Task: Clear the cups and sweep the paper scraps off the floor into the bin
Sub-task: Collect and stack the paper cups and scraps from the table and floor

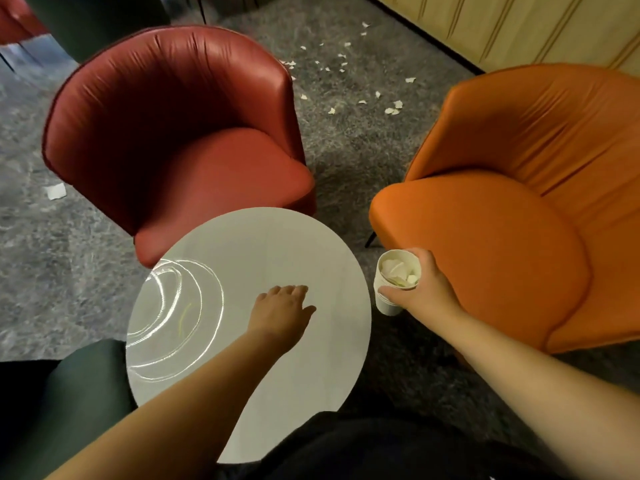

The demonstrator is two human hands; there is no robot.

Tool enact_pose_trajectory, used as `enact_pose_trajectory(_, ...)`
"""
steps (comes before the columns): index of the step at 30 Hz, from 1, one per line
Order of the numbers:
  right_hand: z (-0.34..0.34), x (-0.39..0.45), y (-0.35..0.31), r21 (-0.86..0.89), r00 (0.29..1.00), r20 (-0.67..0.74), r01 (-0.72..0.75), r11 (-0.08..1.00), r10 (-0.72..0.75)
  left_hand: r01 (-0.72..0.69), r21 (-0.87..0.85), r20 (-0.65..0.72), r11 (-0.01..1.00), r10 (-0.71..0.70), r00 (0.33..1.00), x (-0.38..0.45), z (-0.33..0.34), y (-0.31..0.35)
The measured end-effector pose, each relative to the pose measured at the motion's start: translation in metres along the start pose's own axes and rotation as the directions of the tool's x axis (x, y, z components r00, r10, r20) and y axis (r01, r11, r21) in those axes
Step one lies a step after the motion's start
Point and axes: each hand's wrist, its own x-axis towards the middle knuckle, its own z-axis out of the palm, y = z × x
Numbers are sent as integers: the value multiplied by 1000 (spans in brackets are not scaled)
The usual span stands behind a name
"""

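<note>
Left hand: the left hand (pixel 282 308) reaches out over the round white worktop (pixel 311 358), fingers straight and loosely spread, palm down, holding nothing; whether it touches the surface I cannot tell.
Right hand: the right hand (pixel 420 289) curls its fingers and thumb round a stack of paper cups (pixel 393 285), held off the right edge of the worktop, above the carpet.
Cups: white, nested one inside another, upright, with crumpled white paper in the top one.
Paper scraps: small white paper scraps (pixel 346 69) lie scattered on the grey carpet (pixel 346 140) behind and between the two armchairs; one larger paper scrap (pixel 56 191) lies alone on the carpet to the left of the red chair.
Red armchair: the red armchair (pixel 180 133) stands at the far side of the worktop, its seat edge just beside the rim.
Orange armchair: the orange armchair (pixel 512 209) stands to the right, near the hand with the cups.
Worktop: bare and glossy, with curved light reflections on its left part.
Wall: a pale panelled wall (pixel 519 26) runs along the top right.
</note>
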Motion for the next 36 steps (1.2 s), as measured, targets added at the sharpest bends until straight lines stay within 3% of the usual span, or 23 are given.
enact_pose_trajectory(10, -50, 38, 31, 62, 992, -90, -86, 994, 91, -82, 16, 28, 996, 82, 996, 59, -21, 58)
enact_pose_trajectory(23, -191, 208, 48, 35, 996, -87, -7, 999, 10, -16, -27, -18, 1000, 15, 1000, 223, -95, 189)
enact_pose_trajectory(36, -210, 331, 9, 83, 996, -76, 56, 995, -49, -36, 1, -74, 999, 36, 997, 350, -176, 198)
